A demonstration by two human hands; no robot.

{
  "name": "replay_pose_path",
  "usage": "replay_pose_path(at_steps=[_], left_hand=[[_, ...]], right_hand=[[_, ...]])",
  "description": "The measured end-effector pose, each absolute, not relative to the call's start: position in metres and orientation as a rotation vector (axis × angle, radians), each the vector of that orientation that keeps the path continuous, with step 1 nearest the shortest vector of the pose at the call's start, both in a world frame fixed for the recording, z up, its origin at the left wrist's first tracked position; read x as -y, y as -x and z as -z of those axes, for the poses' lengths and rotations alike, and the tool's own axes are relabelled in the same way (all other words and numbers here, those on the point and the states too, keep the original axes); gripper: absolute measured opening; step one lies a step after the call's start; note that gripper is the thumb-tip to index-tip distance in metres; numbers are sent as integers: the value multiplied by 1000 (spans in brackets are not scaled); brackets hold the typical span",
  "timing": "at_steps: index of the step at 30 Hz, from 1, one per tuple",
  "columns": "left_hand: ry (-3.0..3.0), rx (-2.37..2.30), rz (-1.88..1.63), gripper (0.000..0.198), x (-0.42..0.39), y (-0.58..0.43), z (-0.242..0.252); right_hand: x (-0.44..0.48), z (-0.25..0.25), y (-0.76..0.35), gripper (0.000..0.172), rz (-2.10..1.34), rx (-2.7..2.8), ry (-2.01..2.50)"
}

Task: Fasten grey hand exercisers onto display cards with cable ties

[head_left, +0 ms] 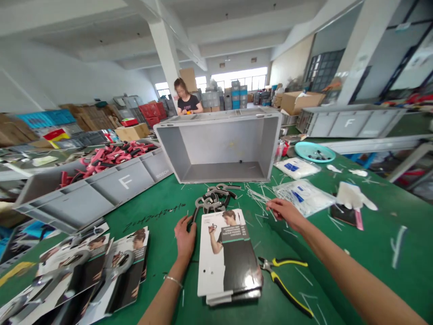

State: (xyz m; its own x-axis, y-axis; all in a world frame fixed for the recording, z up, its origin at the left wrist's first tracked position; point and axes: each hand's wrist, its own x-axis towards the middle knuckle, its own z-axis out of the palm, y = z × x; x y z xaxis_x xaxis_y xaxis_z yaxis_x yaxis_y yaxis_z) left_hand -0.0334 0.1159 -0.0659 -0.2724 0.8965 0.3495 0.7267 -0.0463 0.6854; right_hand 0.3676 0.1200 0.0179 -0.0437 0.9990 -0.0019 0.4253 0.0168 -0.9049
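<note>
My left hand is closed around the black handle of a hand grip exerciser, at the near edge of a small pile of grey-and-black hand grip exercisers. Fingertips of my right hand pinch at the loose white cable ties; how many they hold is hidden. Between my hands lies a stack of printed cardboard backing cards. Diagonal cutters with yellow-and-black handles rest open beside the stack. On the left, several cards with grip exercisers attached overlap each other.
A grey crate lies on its side at the back of the green table. Another crate holds red-and-black tools. Plastic bags, a turquoise tray and a white glove are at right. Another person stands beyond.
</note>
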Motion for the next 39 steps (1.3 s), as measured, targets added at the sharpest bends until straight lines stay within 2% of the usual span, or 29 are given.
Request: replay_pose_path(at_steps=[4,8,10,12,16,20,21,24,25,28,29,30,33,34,35,36,39], left_hand=[[-1697,-1907,-1282,33,-88,34,44],[-1912,-1630,-1381,32,-29,8,-29],[-2363,-1271,-1128,29,4,-12,-69],[-2577,-1163,-894,26,30,-28,-96],[-2509,-1249,-892,24,57,-33,-95],[-2238,-1247,-994,18,57,-26,-70],[-2107,-1269,-1022,19,57,-28,-66],[-1662,-1353,-1118,25,63,-41,-64],[-1572,-1352,-1143,26,66,-47,-65],[-1495,-1293,-1211,28,72,-62,-67],[-1463,-1279,-1230,28,71,-65,-66],[-1412,-1275,-1247,27,70,-66,-65],[-1249,-1267,-1286,25,65,-64,-60],[-1231,-1257,-1287,24,65,-64,-58],[-1249,-1248,-1280,24,65,-64,-56],[-1311,-1243,-1264,25,67,-63,-55],[-1676,-1236,-1196,24,73,-61,-55]], right_hand=[[-77,-47,-352,41,-1140,1567,1407],[-34,-86,-315,24,-1193,1871,1313],[-13,-104,-290,14,-1087,2128,1256],[4,-118,-268,11,-953,2280,1218],[25,-136,-253,10,-901,2345,1155],[29,-134,-261,5,-1156,2196,1060],[28,-130,-263,7,-1310,2082,998],[29,-110,-262,43,-1767,1597,714],[31,-102,-259,47,-1829,1467,657],[41,-76,-249,30,-1815,1280,626],[44,-68,-246,30,-1811,1244,602],[46,-61,-244,36,-1814,1202,562],[50,-49,-241,69,-1834,1095,461],[50,-47,-240,74,-1836,1088,461],[50,-46,-239,72,-1828,1100,482],[49,-47,-237,63,-1799,1124,527],[48,-52,-230,19,-1600,1247,747]])
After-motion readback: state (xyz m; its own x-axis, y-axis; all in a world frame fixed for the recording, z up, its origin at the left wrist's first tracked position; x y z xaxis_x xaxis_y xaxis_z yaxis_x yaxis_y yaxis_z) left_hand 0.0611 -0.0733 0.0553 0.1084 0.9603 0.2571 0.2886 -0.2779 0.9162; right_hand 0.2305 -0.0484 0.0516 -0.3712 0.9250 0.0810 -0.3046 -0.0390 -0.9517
